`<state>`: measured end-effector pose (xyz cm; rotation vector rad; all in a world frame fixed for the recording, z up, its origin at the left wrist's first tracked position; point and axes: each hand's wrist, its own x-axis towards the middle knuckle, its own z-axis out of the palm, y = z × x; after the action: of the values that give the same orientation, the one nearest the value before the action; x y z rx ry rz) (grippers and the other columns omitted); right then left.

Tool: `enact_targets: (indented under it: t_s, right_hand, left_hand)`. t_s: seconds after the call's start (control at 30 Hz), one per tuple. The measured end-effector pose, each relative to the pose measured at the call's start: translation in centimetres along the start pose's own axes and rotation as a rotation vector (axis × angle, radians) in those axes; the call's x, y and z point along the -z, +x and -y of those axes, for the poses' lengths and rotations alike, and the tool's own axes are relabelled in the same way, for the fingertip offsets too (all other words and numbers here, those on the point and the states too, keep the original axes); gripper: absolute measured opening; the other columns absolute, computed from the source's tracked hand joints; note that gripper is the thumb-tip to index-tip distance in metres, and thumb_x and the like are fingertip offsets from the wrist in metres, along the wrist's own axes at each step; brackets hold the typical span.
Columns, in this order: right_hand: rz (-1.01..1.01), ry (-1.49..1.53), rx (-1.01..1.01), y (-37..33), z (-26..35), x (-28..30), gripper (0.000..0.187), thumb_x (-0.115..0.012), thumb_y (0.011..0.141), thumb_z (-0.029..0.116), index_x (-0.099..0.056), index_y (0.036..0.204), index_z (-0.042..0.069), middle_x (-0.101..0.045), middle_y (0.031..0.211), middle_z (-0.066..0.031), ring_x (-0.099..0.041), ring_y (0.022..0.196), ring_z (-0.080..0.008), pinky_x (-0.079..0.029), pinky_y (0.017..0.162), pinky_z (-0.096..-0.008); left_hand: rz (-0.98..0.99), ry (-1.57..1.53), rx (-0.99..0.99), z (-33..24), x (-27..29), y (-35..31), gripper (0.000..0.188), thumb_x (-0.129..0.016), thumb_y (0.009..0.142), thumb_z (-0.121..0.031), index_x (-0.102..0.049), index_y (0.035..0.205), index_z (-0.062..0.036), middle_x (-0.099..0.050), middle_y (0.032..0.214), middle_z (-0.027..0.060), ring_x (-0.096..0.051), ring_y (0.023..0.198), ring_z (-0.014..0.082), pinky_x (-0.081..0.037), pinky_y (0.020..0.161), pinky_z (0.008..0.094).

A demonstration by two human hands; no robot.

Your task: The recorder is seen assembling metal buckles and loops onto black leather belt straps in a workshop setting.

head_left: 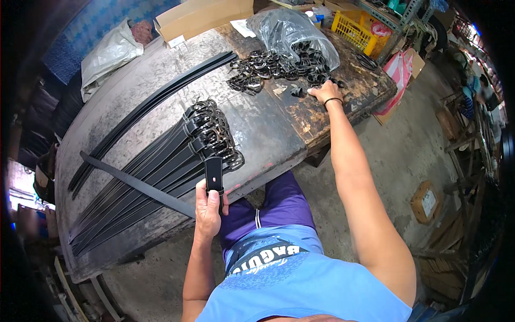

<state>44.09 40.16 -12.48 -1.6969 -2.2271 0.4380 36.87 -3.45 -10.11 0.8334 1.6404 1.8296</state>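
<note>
Ideally, steady the belt strap (213, 173) clamped in the left hand (208, 212); whether the right hand (326, 93), near the right edge of the surface (263, 129), grips anything is unclear.

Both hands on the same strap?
No, only the left hand grips the black strap; the right hand is well away, near the clear plastic bag.

Readable lettering stands on the front of the person's blue shirt (316, 290), near in the scene: bold white capitals (273, 257) across a dark patch, with a line of smaller, pale script beside them. To the right, a brown carton (420, 206) on the floor bears a white label (428, 203), its print too small to read.
</note>
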Motion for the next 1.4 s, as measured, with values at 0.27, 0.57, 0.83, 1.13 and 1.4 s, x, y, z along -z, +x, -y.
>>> enact_targets:
  t_s: [0.27,0.57,0.83,1.13,1.4]
  right_hand:
    - [0.521,0.700,0.309,-5.4,1.3,3.5,0.019,-0.061,0.085,0.022,-0.059,0.085,0.003,-0.057,0.070,-0.0008,-0.050,0.050,-0.0055,-0.039,0.040,-0.0207]
    - [1.040,0.725,0.759,-21.6,9.5,7.7,0.017,-0.062,0.085,0.013,-0.062,0.091,-0.003,-0.056,0.070,-0.0004,-0.051,0.054,-0.0043,-0.042,0.046,-0.0206]
    - [1.088,0.715,0.740,-23.8,10.2,7.5,0.017,-0.063,0.084,0.010,-0.061,0.095,-0.002,-0.057,0.075,-0.0019,-0.053,0.058,-0.0058,-0.044,0.047,-0.0202]
    - [1.056,0.620,0.758,-25.5,9.1,7.0,0.017,-0.066,0.081,0.010,-0.062,0.091,-0.003,-0.056,0.081,-0.0049,-0.057,0.060,-0.0088,-0.048,0.048,-0.0212]
    - [0.884,0.734,0.727,-22.7,8.8,7.5,0.010,-0.060,0.084,0.006,-0.063,0.092,0.001,-0.051,0.079,0.0017,-0.051,0.063,-0.0027,-0.043,0.047,-0.0170]
  left_hand:
    - [-0.144,-0.028,0.068,-1.1,0.5,-0.6,0.016,-0.045,0.092,-0.015,-0.048,0.100,-0.0021,-0.056,0.075,0.0071,-0.052,0.052,0.0118,-0.043,0.051,0.0243]
    - [0.163,-0.104,0.128,-1.8,0.3,1.4,0.034,-0.057,0.085,-0.008,-0.052,0.117,-0.0016,-0.051,0.072,-0.0015,-0.047,0.053,0.0051,-0.041,0.046,0.0206]
    - [0.150,-0.060,0.146,-1.3,1.7,0.3,0.013,-0.060,0.084,-0.010,-0.063,0.091,0.0004,-0.060,0.070,0.0038,-0.049,0.055,0.0062,-0.039,0.049,0.0199]
    - [0.193,0.051,0.115,-1.2,1.2,0.5,0.013,-0.062,0.086,-0.015,-0.059,0.093,-0.0043,-0.057,0.071,0.0001,-0.048,0.055,0.0042,-0.038,0.048,0.0187]
    - [0.282,-0.158,0.168,-0.9,1.6,-0.1,0.024,-0.043,0.095,-0.023,-0.047,0.110,-0.0041,-0.058,0.086,0.0053,-0.056,0.070,0.0109,-0.048,0.055,0.0217]
